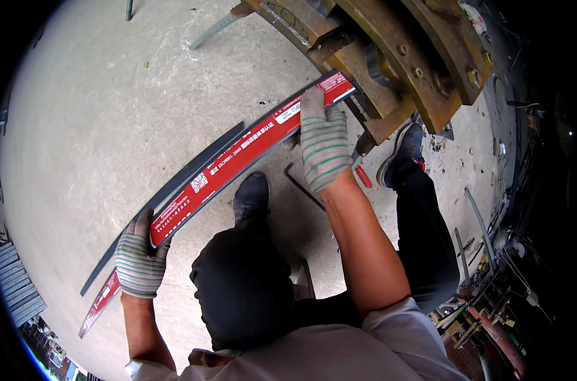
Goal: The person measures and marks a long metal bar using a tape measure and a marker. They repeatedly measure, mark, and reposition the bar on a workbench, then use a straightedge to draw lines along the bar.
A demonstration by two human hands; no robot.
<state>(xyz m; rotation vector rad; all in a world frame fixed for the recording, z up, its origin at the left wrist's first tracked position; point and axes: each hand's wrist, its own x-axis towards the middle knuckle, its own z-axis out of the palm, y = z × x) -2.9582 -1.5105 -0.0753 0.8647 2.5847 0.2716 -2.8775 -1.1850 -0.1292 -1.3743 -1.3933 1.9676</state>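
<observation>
A long strip faced with red printed film (237, 155) slants across the view in front of me, its far right end at the jaws of a heavy machine (390, 70). My left hand (140, 263), in a striped knitted glove, is closed around the strip toward its near left end. Closer to the machine, my gloved right hand (325, 143) grips the strip from above; its fingertips are partly hidden. Along the strip's far side runs a dark narrow length (196, 164); whether it is a separate piece I cannot tell.
An L-shaped dark rod (304, 187) lies on the concrete floor (110, 95) between my feet. A small red-handled object (363, 177) is near my right shoe (406, 149). Rods, cables and scrap lie at the right; ribbed grey material (18, 279) stands at the far left.
</observation>
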